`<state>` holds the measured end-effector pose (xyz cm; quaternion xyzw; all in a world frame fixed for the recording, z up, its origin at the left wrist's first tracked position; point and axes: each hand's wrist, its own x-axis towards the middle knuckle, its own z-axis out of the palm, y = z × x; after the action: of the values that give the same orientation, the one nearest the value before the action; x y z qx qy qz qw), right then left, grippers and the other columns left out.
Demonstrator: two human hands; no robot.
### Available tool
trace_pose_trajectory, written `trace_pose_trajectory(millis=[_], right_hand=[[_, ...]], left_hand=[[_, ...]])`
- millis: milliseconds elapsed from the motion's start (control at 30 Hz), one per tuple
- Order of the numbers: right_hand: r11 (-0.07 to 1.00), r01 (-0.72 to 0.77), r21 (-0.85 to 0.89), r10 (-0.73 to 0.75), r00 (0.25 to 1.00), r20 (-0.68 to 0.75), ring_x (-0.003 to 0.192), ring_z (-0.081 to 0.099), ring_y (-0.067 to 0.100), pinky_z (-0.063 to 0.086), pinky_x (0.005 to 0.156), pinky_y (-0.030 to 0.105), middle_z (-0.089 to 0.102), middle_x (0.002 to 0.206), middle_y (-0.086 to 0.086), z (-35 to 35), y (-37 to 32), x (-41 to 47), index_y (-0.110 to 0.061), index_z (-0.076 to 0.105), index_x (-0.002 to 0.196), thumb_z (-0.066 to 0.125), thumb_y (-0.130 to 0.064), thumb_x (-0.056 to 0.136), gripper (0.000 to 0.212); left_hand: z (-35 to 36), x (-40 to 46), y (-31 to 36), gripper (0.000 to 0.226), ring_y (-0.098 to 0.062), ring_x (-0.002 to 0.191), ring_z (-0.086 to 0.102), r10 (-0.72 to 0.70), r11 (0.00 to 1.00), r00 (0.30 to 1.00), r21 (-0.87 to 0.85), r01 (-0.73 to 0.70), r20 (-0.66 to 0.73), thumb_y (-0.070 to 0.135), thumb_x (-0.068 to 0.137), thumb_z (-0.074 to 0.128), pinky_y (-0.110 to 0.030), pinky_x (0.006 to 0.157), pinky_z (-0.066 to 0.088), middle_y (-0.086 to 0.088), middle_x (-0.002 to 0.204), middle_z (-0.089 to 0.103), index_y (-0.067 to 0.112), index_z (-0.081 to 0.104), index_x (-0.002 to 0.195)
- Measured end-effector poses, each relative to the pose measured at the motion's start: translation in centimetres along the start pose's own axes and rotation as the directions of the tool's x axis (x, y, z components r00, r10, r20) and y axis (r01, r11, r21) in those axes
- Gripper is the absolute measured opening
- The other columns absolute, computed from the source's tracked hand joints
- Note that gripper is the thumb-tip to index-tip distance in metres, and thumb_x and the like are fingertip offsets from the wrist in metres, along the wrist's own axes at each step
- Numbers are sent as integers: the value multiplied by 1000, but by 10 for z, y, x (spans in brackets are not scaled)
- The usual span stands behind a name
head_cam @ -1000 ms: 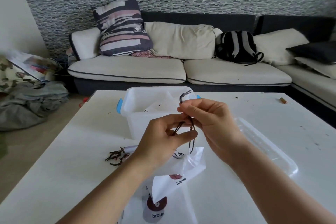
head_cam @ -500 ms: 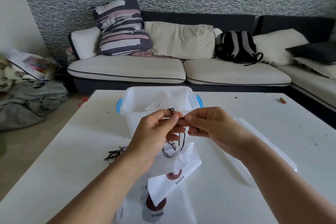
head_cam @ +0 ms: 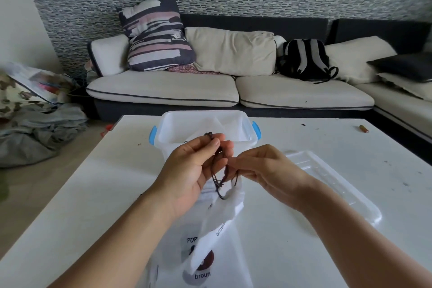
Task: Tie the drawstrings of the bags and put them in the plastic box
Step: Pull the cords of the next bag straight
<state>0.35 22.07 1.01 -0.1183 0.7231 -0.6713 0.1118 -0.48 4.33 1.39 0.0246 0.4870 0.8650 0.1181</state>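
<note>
A dark drawstring [head_cam: 216,180] hangs in loops between two hands held above a white table [head_cam: 93,194], just in front of the plastic box [head_cam: 203,128]. The left hand [head_cam: 194,170] pinches one end of the string between thumb and fingertips, its palm turned up. The right hand [head_cam: 259,168], at 3 o'clock from the left and nearly touching it, pinches the string with curled fingers. Below the hands, toward 6 o'clock, the string runs into the gathered mouth of a white bag [head_cam: 219,213] that hangs lifted off the table. It hangs above another white bag [head_cam: 201,264] lying flat, printed with a dark circle and the word "broun". The box, with blue handles, stands open at 12 o'clock and holds white bags. Its clear lid [head_cam: 339,184] lies flat at 3 o'clock. Beyond the table stands a cream sofa [head_cam: 210,86] with a backpack [head_cam: 304,58] on it.
</note>
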Motion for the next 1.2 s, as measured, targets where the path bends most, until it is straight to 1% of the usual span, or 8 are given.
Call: trace_pose_trajectory(millis=[167, 333, 533, 733, 900, 967, 1033, 1200], right_hand=[[998, -37, 57, 42, 995, -94, 79, 68, 27, 53, 84, 34, 71, 80, 21, 0, -3, 2, -6, 68, 76, 63, -21, 95, 24], [989, -108, 98, 112, 993, -34, 69, 64, 27, 53, 72, 32, 68, 78, 20, 1, -5, 1, -6, 68, 109, 59, -33, 98, 30], [958, -220, 184, 198, 972, 130, 65, 60, 26, 50, 77, 38, 72, 110, 18, 4, -3, 3, -3, 68, 118, 42, -45, 104, 51], [951, 3, 309, 105, 938, -332, 96, 74, 25, 58, 82, 31, 76, 107, 13, 5, 4, 10, -4, 71, 109, 53, -24, 103, 28], [703, 239, 670, 115, 892, -438, 85, 71, 16, 59, 90, 31, 71, 89, 8, -5, 3, 16, -4, 64, 108, 50, -10, 103, 16], [535, 278, 798, 185, 883, -432, 70, 66, 16, 62, 81, 34, 61, 76, 9, -14, 3, 18, -1, 61, 108, 42, -1, 104, 20], [479, 303, 823, 250, 853, -459, 57, 55, 15, 63, 66, 34, 51, 70, 10, -29, 2, 17, 2, 61, 109, 37, 6, 102, 26], [780, 162, 605, 241, 814, -529, 47, 48, 14, 51, 62, 28, 42, 63, 6, -47, 1, 12, -3, 67, 108, 33, 7, 100, 37]], left_hand=[[-7, 2, -4, 17, -19, 89, 72, 159, 971, 987, 177, -158, 13, 2, 98, 55, -24, 79, 59, -13, 96, 76, 4, 71, 101], [-3, 0, -7, 18, -20, 90, 72, 223, 937, 973, 262, -233, 67, 0, 97, 56, -26, 82, 59, -14, 100, 76, 6, 72, 101], [1, -2, -11, 16, -23, 100, 73, 264, 914, 962, 300, -274, 74, 4, 97, 57, -29, 87, 58, -11, 103, 77, 7, 72, 103], [-4, 5, -10, 24, -12, 104, 71, 283, 915, 954, 326, -236, -104, 29, 100, 55, -29, 87, 53, 2, 104, 77, 20, 75, 92], [-12, 15, -5, 29, -13, 89, 71, 46, 985, 959, -147, -90, -279, 27, 107, 43, -30, 85, 50, 2, 80, 74, 18, 60, 85], [-18, 20, -3, 32, -15, 69, 65, 17, 962, 926, -245, -118, -377, 22, 108, 40, -32, 81, 53, -1, 64, 58, 15, 54, 81], [-28, 28, 4, 34, -13, 52, 45, 48, 959, 875, -223, -176, -482, 17, 109, 38, -29, 67, 54, -1, 61, 42, 13, 50, 78], [-43, 35, 14, 36, -8, 44, 27, 170, 971, 860, -69, -230, -482, 20, 109, 38, -18, 45, 33, 6, 58, 28, 16, 46, 74]])
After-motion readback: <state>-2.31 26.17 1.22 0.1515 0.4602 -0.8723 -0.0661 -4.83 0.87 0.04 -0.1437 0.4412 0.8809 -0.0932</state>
